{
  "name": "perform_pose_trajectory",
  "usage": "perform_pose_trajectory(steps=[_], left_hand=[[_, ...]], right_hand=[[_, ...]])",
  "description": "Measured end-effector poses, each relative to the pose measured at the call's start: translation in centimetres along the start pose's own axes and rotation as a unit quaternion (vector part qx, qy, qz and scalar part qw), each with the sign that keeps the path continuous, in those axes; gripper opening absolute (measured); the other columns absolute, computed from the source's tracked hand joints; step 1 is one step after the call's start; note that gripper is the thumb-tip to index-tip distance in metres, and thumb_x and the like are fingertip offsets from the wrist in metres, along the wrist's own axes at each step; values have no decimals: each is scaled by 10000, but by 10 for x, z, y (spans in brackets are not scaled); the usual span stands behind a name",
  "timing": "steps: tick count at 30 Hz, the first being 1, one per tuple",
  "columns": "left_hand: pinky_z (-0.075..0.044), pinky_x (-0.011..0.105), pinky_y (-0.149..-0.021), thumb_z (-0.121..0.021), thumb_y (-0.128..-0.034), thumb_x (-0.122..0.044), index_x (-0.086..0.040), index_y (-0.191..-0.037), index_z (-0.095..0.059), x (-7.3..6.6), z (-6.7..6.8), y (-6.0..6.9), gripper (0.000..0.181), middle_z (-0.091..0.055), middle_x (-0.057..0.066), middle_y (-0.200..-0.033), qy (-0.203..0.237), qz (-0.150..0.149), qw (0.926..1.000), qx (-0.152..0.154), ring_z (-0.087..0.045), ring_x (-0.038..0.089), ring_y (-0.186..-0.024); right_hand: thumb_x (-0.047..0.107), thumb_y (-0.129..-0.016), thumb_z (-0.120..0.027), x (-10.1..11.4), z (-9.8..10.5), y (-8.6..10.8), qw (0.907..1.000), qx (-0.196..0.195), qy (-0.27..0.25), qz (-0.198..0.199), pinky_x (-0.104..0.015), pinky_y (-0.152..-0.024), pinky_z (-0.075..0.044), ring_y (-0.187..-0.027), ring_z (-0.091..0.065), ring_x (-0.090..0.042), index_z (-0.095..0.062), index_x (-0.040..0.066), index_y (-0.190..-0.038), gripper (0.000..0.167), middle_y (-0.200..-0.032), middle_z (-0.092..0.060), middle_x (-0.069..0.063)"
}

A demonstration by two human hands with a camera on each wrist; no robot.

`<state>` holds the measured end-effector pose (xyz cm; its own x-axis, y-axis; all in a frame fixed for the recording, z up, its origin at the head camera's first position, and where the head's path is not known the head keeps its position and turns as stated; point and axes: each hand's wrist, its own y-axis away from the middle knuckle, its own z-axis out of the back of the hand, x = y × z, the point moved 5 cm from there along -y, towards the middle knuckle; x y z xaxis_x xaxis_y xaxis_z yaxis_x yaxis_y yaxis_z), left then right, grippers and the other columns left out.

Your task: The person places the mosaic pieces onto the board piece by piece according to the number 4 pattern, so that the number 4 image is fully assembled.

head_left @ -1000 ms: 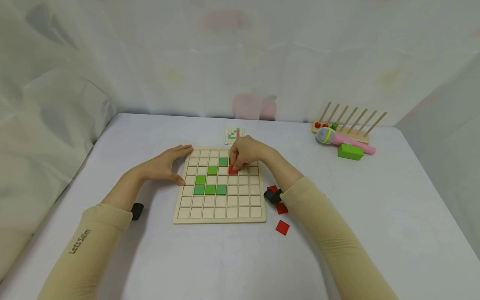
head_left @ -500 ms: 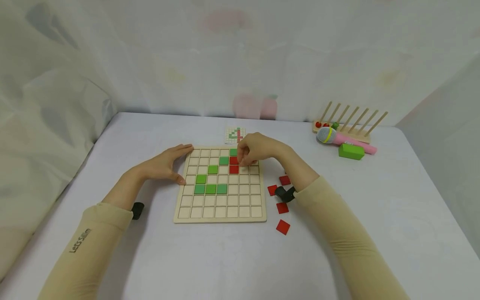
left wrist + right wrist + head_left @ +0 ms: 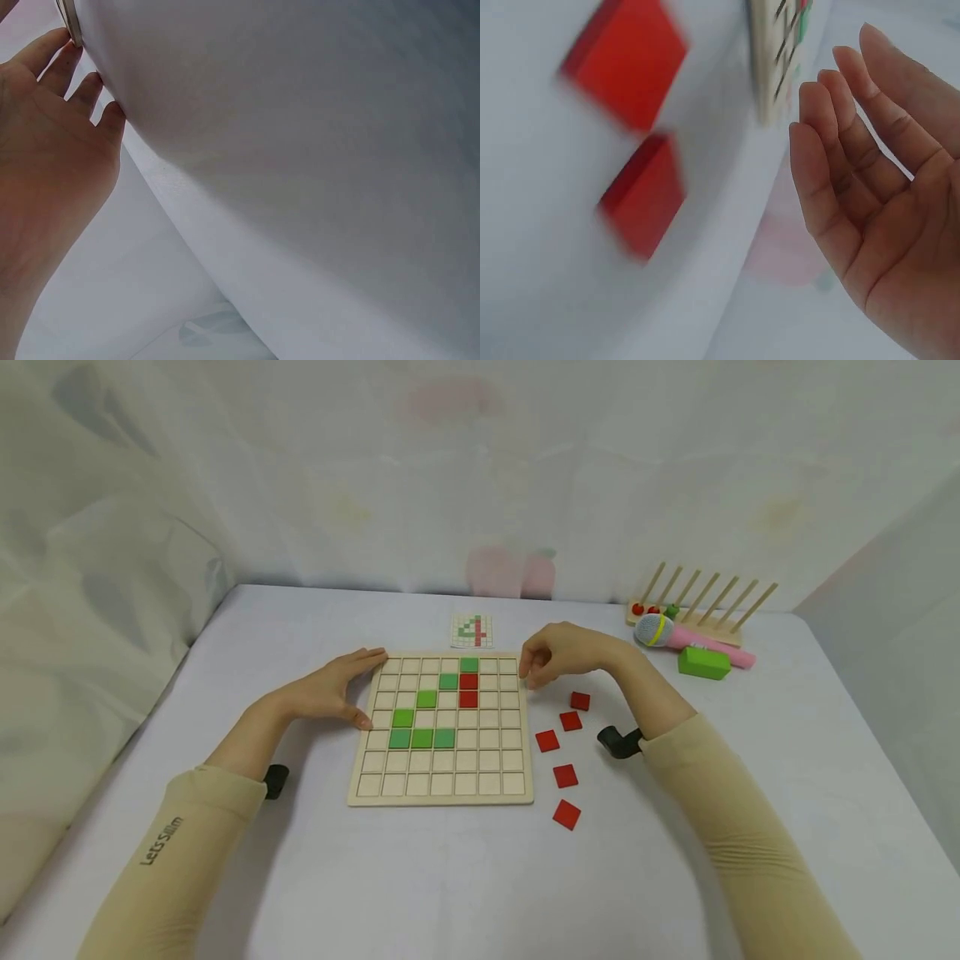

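A pale wooden grid board (image 3: 453, 785) lies on the table, with several green tiles (image 3: 422, 738) and two red tiles (image 3: 468, 699) in its cells. My left hand (image 3: 318, 693) touches the board's left edge, thumb and fingers spread; in the left wrist view the fingertips of that hand (image 3: 56, 142) meet the board edge (image 3: 73, 22). Over the board's upper right edge hovers my right hand (image 3: 566, 652), its fingers loosely bent and holding nothing. The right wrist view shows that empty hand (image 3: 900, 202) beside blurred red tiles (image 3: 634, 64).
Several loose red tiles (image 3: 566, 776) lie right of the board. Behind it is a small pattern card (image 3: 472, 631). At the back right are a pegged wooden stand (image 3: 722, 631), a pink microphone (image 3: 705, 643) and a green block (image 3: 703, 663).
My right hand has let go of the red tile, which stays in the grid, and moved right to the board's edge. More loose red tiles are uncovered. The left hand has stayed put.
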<state>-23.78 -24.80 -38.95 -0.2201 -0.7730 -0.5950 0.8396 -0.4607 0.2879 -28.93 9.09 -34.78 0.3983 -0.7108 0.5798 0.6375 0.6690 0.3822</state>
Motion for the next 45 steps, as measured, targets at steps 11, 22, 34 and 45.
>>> perform_pose_trajectory(steps=[11, 22, 34, 45], left_hand=[[-49, 658, -1229, -901, -654, -304, -77, -1580, -213, 1, 0, 0, 1175, -129, 129, -1681, 70, 26, 10000, -1, -1, 408, -1559], [-49, 666, -1226, -899, -658, -288, -65, -1577, -214, -3, 0, 0, 1168, -130, 151, -1676, 99, -17, 9999, 19, 0, 424, -1555], [-48, 663, -1228, -897, -665, -296, -65, -1577, -212, -2, -1, 0, 1164, -127, 147, -1678, 22, 12, 10000, -2, -3, 421, -1555], [-44, 656, -1231, -895, -667, -297, -76, -1579, -214, -1, -1, 0, 1160, -127, 132, -1680, 10, 63, 10000, -7, -1, 410, -1558]], right_hand=[[118, -887, -661, -48, 5, 24, 9958, 643, -648, -15, -291, -788, -482, -867, -577, -183, -685, 89, -1125, 241, -899, -584, -68], [-26, -818, -677, -67, -2, 32, 9905, 1023, -921, 33, -248, -753, -460, -864, -496, -187, -700, 97, -1136, 341, -964, -531, -130], [-55, -785, -711, -66, -9, 31, 9904, 1047, -886, 159, -217, -674, -404, -823, -461, -172, -711, 102, -1114, 364, -920, -512, -109], [-16, -793, -733, -69, -12, 31, 9912, 937, -928, 119, -231, -714, -427, -901, -469, -216, -729, 114, -1065, 302, -932, -528, -112]])
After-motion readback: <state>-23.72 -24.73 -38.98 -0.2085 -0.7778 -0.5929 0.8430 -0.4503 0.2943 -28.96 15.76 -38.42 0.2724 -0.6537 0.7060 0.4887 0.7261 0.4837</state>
